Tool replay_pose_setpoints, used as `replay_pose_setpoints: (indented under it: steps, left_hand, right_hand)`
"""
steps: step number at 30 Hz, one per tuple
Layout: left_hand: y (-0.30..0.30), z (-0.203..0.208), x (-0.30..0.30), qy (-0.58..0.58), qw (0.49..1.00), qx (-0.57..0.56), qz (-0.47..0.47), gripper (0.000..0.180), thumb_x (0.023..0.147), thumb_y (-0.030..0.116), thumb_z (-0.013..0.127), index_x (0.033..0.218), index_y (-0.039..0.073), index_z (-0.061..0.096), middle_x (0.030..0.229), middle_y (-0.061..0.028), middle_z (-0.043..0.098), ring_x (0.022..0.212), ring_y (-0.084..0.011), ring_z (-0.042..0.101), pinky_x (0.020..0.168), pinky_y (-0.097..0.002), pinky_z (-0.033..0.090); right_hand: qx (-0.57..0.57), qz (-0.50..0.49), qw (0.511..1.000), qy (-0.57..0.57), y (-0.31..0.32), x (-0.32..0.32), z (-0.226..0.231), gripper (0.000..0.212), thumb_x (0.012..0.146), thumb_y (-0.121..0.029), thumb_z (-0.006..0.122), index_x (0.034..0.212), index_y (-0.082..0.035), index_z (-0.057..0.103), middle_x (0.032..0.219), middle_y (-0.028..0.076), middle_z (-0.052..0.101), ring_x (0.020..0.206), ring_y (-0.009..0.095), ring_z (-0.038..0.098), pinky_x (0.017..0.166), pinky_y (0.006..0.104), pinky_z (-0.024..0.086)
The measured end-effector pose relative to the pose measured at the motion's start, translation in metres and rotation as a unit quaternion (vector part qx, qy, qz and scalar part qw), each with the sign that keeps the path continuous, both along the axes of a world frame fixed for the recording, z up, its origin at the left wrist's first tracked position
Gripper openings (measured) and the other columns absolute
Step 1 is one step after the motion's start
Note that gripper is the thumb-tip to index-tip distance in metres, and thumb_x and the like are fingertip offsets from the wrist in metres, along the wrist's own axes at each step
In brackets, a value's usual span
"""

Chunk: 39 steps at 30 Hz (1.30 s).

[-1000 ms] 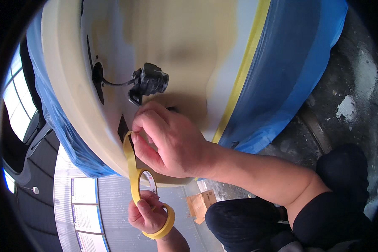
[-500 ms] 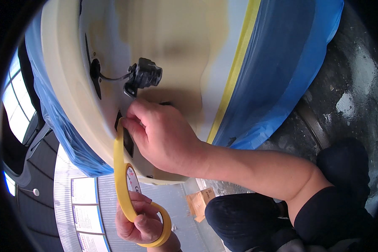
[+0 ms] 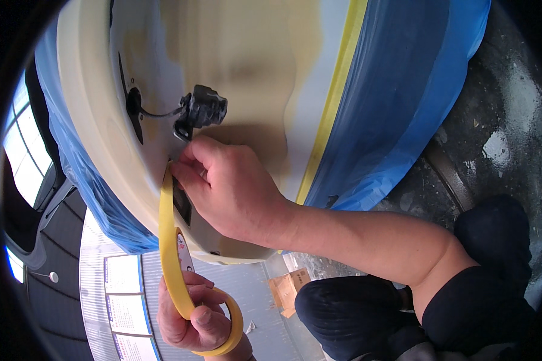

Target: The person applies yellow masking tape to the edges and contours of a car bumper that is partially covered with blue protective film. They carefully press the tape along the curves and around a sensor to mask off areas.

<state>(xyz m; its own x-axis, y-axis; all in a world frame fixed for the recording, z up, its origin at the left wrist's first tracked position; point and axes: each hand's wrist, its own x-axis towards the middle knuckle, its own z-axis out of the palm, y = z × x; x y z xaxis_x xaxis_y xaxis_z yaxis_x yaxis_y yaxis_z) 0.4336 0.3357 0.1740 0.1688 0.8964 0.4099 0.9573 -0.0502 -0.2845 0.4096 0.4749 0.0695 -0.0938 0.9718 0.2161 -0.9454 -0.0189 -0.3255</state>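
Observation:
My left hand (image 3: 193,316), at the lower left, grips a roll of yellow masking tape (image 3: 234,325), its fingers through and around the ring. A strip of masking tape (image 3: 167,207) runs taut from the roll up to my right hand (image 3: 232,189). There my right thumb and fingers pinch the strip's end at the edge of a cream and pale grey vehicle body panel (image 3: 256,72), close to a dark rectangular opening (image 3: 182,206). Just above the right fingertips a black plastic connector (image 3: 203,106) dangles on a cable from a dark hole (image 3: 133,102).
Blue masking film (image 3: 397,96), bordered by yellow tape (image 3: 330,114), covers the panel's right side. More blue film (image 3: 102,204) hangs at the left. A cardboard box (image 3: 288,290) lies below, beside my dark-clothed knee (image 3: 343,313). Grey floor (image 3: 500,120) shows at right.
My left hand and the tape roll have shifted slightly left. My right hand has moved a little up and left with the strip's end, still pinching it.

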Motion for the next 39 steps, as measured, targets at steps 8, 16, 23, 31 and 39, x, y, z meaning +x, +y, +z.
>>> replay_pose_setpoints:
  steps: [8, 16, 23, 31, 39]
  left_hand:
    - [0.003, 0.0, 0.001, 0.019, 1.0, -0.009, 0.0, 0.044, 0.104, 0.044, 0.059, 0.085, 0.005, 0.064, 0.06, -0.0058, 0.057, 0.065, -0.0158, 0.056, 0.059, -0.0266, 0.041]
    - [0.004, 0.002, 0.004, 0.03, 0.999, 0.006, 0.011, 0.047, 0.104, 0.047, 0.058, 0.082, 0.006, 0.063, 0.06, -0.0055, 0.057, 0.065, -0.0155, 0.056, 0.057, -0.0255, 0.04]
    - [-0.001, -0.009, 0.008, 0.063, 0.998, -0.014, -0.022, 0.05, 0.104, 0.049, 0.055, 0.079, 0.007, 0.059, 0.057, -0.004, 0.054, 0.065, -0.0169, 0.055, 0.059, -0.0285, 0.042]
    - [-0.023, -0.002, 0.007, 0.074, 0.997, 0.029, -0.019, 0.054, 0.103, 0.057, 0.052, 0.079, 0.009, 0.057, 0.056, -0.0026, 0.051, 0.063, -0.0163, 0.051, 0.061, -0.0291, 0.039]
    - [-0.026, -0.004, 0.024, 0.037, 0.997, -0.008, 0.069, 0.062, 0.102, 0.061, 0.05, 0.077, 0.005, 0.059, 0.067, -0.0104, 0.055, 0.07, -0.0231, 0.055, 0.076, -0.0424, 0.047]
  right_hand:
    - [0.004, 0.014, 1.0, 0.001, 0.0, 0.0, -0.001, 0.013, 0.096, -0.009, 0.066, 0.091, 0.003, 0.063, 0.075, 0.019, 0.069, 0.067, 0.034, 0.069, 0.061, 0.0391, 0.052]
    - [0.004, 0.016, 1.0, -0.006, 0.0, 0.0, 0.0, 0.014, 0.095, -0.01, 0.067, 0.091, 0.003, 0.062, 0.075, 0.019, 0.069, 0.067, 0.034, 0.069, 0.062, 0.0384, 0.053]
    - [0.016, -0.032, 0.999, 0.023, -0.013, -0.009, -0.004, 0.013, 0.09, -0.006, 0.07, 0.094, 0.001, 0.06, 0.095, 0.018, 0.072, 0.071, 0.03, 0.071, 0.064, 0.0348, 0.055]
    - [0.032, -0.179, 0.982, 0.039, -0.042, -0.012, -0.003, 0.02, 0.088, -0.004, 0.071, 0.095, -0.002, 0.052, 0.121, 0.028, 0.067, 0.065, 0.033, 0.07, 0.059, 0.0384, 0.057]
    - [0.09, -0.251, 0.964, -0.003, -0.045, -0.016, -0.011, 0.024, 0.081, -0.001, 0.076, 0.082, -0.005, 0.053, 0.126, 0.034, 0.064, 0.061, 0.026, 0.069, 0.056, 0.0317, 0.056]
